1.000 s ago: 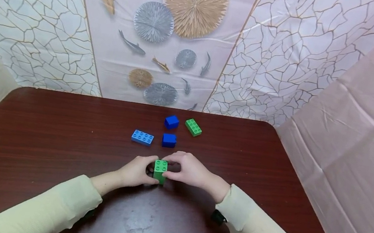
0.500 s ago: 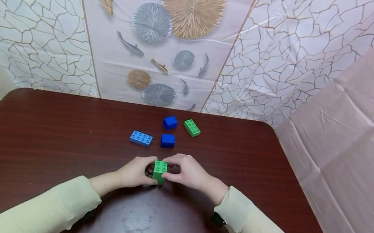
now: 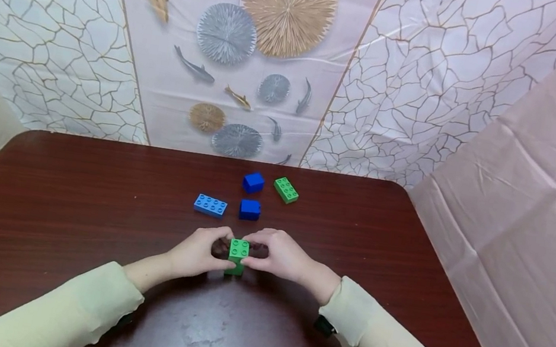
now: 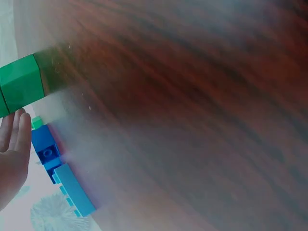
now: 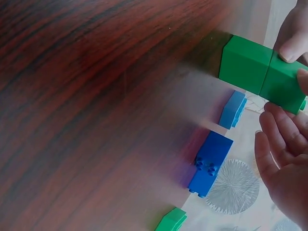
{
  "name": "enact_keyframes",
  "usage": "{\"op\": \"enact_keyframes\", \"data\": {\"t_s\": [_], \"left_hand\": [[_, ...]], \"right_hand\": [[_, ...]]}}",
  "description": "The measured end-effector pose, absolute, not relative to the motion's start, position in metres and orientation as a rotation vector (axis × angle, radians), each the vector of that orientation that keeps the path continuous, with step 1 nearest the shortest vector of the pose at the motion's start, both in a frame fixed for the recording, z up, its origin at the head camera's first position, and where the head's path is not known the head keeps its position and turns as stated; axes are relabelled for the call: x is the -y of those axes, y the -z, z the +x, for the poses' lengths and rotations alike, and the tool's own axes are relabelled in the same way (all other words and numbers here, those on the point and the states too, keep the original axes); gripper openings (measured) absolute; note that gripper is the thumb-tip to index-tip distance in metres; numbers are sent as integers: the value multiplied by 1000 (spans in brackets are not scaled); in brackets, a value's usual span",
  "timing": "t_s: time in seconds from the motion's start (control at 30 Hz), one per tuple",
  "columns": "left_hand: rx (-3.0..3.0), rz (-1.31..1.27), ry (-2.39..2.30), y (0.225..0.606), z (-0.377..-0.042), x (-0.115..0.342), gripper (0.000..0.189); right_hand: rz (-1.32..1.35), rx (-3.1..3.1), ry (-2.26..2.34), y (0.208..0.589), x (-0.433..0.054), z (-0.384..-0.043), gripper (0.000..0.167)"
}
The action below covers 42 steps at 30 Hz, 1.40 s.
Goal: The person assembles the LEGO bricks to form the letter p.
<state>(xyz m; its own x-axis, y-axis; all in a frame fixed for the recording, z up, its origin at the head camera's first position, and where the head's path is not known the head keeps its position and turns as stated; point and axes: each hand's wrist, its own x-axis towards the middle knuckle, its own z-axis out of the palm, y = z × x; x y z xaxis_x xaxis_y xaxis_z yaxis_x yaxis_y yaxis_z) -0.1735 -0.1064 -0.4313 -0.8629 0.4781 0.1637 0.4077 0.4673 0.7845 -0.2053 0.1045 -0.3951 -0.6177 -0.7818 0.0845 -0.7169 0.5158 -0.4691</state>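
Observation:
Two green toy building bricks stand stacked upright on the table, with a thin seam between them. The upper brick (image 3: 239, 247) shows its studs in the head view, and the lower brick (image 5: 244, 63) touches the tabletop. My left hand (image 3: 194, 252) pinches the upper brick from the left, its thumb on the near side close to the seam. From the right, my right hand (image 3: 286, 256) holds the same brick between thumb and fingers. In the head view the fingertips behind the stack are partly hidden.
Beyond the hands lie a light blue brick (image 3: 210, 205), two dark blue bricks, one nearer (image 3: 250, 210) and one farther (image 3: 253, 182), and a flat green brick (image 3: 286, 190). A patterned cloth (image 3: 254, 44) hangs behind the brown table (image 3: 64, 195).
My left hand has shifted up the stack, its thumb going from the lower brick to the upper one. My right hand and the loose bricks stay put.

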Motion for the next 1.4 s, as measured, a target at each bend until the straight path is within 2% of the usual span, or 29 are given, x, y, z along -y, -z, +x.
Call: {"op": "enact_keyframes", "data": {"t_s": [0.37, 0.6, 0.9, 1.4], "left_hand": [[-2619, 794, -1353, 435, -178, 107, 27], [-2613, 773, -1348, 433, -178, 107, 28], [-2594, 759, -1345, 434, -178, 107, 29], [-2568, 784, -1327, 431, -181, 108, 33]], "right_hand": [[-1234, -2613, 546, 378, -108, -209, 38], [-974, -2737, 686, 376, -122, -247, 38], [-508, -2853, 787, 389, -138, -294, 55], [-221, -2848, 880, 408, -135, -333, 67]]}}
